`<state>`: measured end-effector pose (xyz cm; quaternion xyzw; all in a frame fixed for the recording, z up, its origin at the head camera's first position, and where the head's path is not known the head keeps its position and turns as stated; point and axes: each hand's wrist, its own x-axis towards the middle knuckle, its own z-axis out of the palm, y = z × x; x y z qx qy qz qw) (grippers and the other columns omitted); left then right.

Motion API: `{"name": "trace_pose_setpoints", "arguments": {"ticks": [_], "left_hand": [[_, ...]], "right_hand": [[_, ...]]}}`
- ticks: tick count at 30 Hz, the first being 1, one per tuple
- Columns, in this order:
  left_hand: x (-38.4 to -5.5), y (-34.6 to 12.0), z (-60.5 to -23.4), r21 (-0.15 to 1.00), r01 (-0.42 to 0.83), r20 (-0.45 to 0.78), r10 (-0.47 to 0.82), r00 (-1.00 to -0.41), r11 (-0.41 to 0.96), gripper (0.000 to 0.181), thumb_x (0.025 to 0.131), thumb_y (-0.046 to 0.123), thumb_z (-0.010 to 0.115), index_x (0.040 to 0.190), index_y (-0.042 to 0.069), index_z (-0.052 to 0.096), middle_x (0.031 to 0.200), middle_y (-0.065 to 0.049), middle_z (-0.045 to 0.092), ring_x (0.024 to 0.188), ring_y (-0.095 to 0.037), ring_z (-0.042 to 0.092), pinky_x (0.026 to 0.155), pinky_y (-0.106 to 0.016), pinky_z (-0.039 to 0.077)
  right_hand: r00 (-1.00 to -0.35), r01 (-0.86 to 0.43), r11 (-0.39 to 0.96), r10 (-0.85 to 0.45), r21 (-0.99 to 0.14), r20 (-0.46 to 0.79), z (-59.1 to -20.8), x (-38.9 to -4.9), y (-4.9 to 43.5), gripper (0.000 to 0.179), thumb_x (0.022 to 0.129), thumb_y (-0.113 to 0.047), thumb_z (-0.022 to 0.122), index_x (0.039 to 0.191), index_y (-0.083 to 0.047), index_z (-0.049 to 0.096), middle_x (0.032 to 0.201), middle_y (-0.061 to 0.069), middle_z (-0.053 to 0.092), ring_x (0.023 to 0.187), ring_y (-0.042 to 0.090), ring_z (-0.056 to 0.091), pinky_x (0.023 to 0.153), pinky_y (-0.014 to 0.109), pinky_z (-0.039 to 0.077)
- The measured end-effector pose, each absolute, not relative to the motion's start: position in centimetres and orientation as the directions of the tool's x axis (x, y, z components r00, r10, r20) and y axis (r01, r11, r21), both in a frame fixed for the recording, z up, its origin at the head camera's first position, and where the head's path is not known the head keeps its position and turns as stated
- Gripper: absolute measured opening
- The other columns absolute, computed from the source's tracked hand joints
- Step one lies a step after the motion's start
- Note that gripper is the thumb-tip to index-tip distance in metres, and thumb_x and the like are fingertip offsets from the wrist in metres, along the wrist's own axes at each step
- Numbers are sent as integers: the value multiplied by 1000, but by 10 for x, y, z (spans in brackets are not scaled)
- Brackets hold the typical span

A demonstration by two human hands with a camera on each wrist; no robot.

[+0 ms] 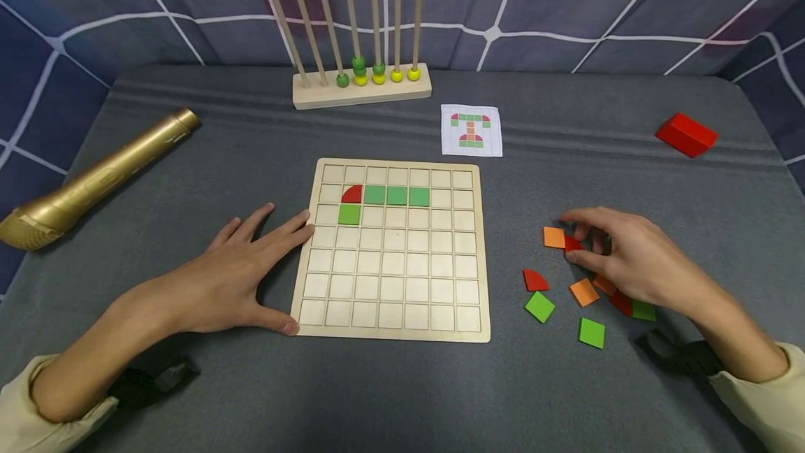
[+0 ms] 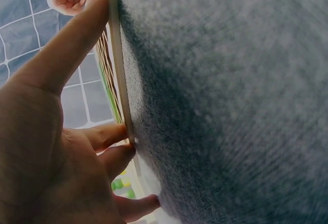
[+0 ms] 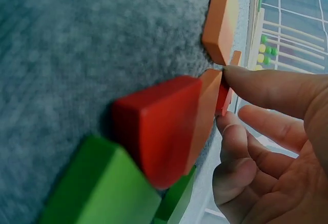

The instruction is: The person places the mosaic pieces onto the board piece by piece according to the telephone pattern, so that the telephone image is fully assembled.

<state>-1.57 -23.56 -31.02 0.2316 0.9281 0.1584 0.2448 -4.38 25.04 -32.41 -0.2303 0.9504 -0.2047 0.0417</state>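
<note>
A square wooden grid board [image 1: 393,239] lies mid-table. My left hand [image 1: 229,275] is spread along its left edge, with fingertips and thumb touching the rim; the left wrist view shows the fingers against the board's side [image 2: 123,80]. In the grid sit a red quarter-circle tile [image 1: 353,193], a row of green square tiles [image 1: 397,196] and a lighter green tile [image 1: 349,214] below the red one. To the board's right, my right hand [image 1: 629,250] pinches another red quarter-circle tile [image 3: 224,97] between thumb and fingers, low over the table beside an orange square tile [image 1: 553,237].
Loose tiles lie near the right hand: a red quarter-circle [image 1: 535,280], green squares [image 1: 592,333] and orange squares [image 1: 584,292]. Behind the board are a pattern card [image 1: 472,131] and a peg stand with beads [image 1: 361,92]. A gold microphone [image 1: 100,180] lies left, a red block [image 1: 686,135] right.
</note>
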Motion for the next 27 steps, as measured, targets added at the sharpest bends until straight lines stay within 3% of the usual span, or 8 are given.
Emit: {"name": "trace_pose_setpoints", "arguments": {"ticks": [15, 21, 27], "left_hand": [[-16, -235, -310, 413, 354, -378, 511, -772, 839, 122, 64, 83, 65, 160, 25, 16, 165, 1, 6, 147, -43, -4, 105, -73, 4], [-16, -235, -310, 406, 350, -383, 505, -773, 844, 123, 64, 84, 65, 160, 25, 15, 165, 1, 6, 147, -43, -4, 105, -73, 4], [-16, -235, -310, 407, 347, -393, 505, -768, 845, 123, 64, 84, 64, 160, 26, 14, 165, 0, 6, 148, -41, -5, 106, -72, 2]], "right_hand": [[-906, -412, 796, -409, -444, 108, -311, -51, 233, 43, 78, -6, 83, 118, -6, 67, 90, -4, 63, 68, 7, 50, 55, 19, 37], [-881, -454, 735, -453, -504, 133, -304, -62, 198, 39, 82, -7, 80, 119, -5, 67, 90, -2, 62, 70, 8, 51, 58, 19, 39], [-846, -482, 668, -524, -567, 102, -300, -81, 152, 35, 85, -6, 77, 118, -2, 67, 90, 1, 62, 71, 12, 53, 61, 29, 41]]}}
